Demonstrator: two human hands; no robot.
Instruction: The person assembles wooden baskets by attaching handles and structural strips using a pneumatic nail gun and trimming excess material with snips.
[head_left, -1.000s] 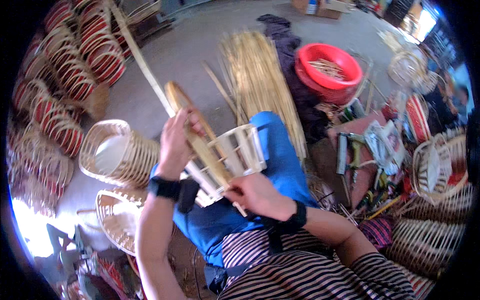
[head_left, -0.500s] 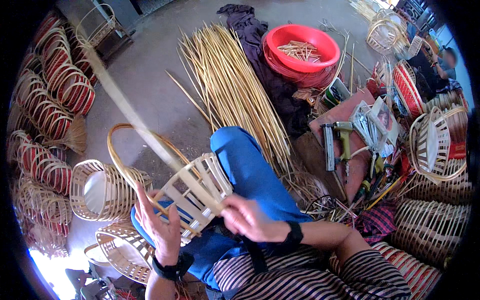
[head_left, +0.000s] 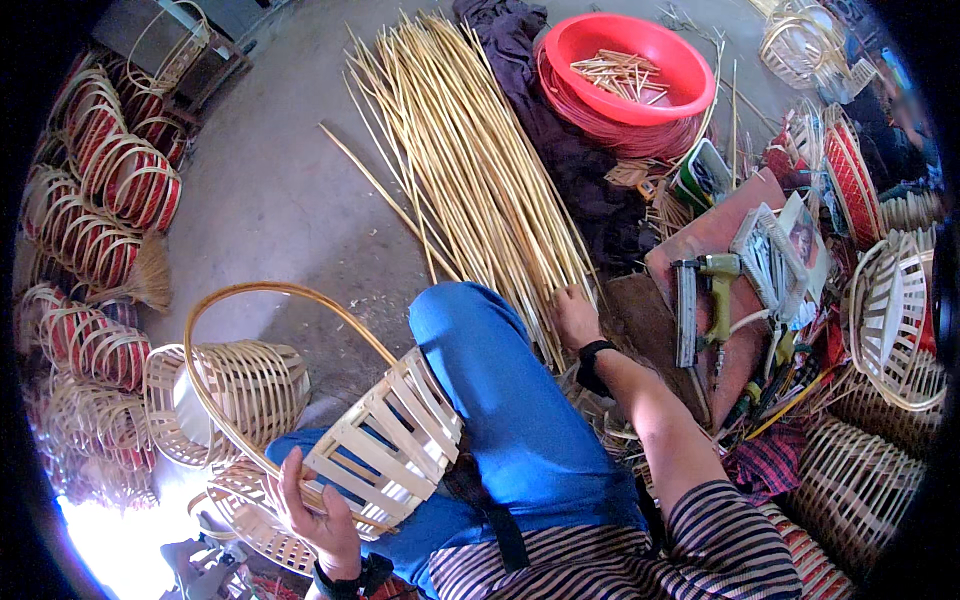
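Observation:
A pale slatted basket (head_left: 385, 430) with a tall bent cane handle (head_left: 262, 288) lies tilted across my lap, against my blue-trousered leg. My left hand (head_left: 322, 525) holds its rim at the lower left, thumb and fingers to either side. To the right of my knee, my right hand (head_left: 575, 318) reaches to the lower end of a long bundle of thin canes (head_left: 470, 170) on the floor. Its fingers are curled in among the canes; their tips are hidden, so how many canes they grip does not show.
Two more woven baskets (head_left: 275, 385) stand at left, before rows of red-banded baskets (head_left: 130, 180). A red basin (head_left: 690, 95) of short sticks sits at the back. At right are a nail gun (head_left: 715, 300) on a board, tools and stacked baskets (head_left: 850, 490).
My right hand has left the basket and moved up and right to the canes. The long flat strip that lay across the basket is gone from view. My left hand stays at the rim.

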